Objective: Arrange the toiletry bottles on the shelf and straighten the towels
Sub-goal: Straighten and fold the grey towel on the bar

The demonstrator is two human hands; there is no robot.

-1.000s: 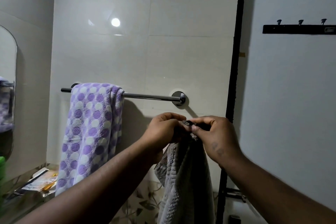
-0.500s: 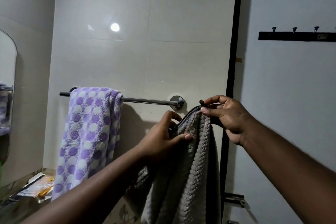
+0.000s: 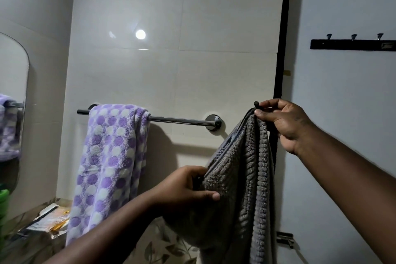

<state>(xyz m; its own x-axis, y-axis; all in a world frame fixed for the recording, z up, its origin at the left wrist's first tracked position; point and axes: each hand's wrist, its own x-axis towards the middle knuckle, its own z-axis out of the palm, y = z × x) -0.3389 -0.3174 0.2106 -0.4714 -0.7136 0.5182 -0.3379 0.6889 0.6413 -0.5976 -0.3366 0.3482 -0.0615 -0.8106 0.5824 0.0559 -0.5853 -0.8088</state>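
Note:
A grey ribbed towel hangs between my hands, to the right of the chrome towel rail. My right hand pinches its top corner up high, level with the rail's right mount. Lower down, my left hand grips the towel's left edge. A purple and white spotted towel is draped over the left end of the rail and hangs down bunched. No toiletry bottles are clearly in view.
A mirror is on the left wall, above a glass shelf with papers on it and a green object at the frame edge. A black door frame and a black hook rack are on the right.
My hands have parted: the right one lifted the grey towel's corner up and to the right, the left slid down its edge, and the towel has spread out.

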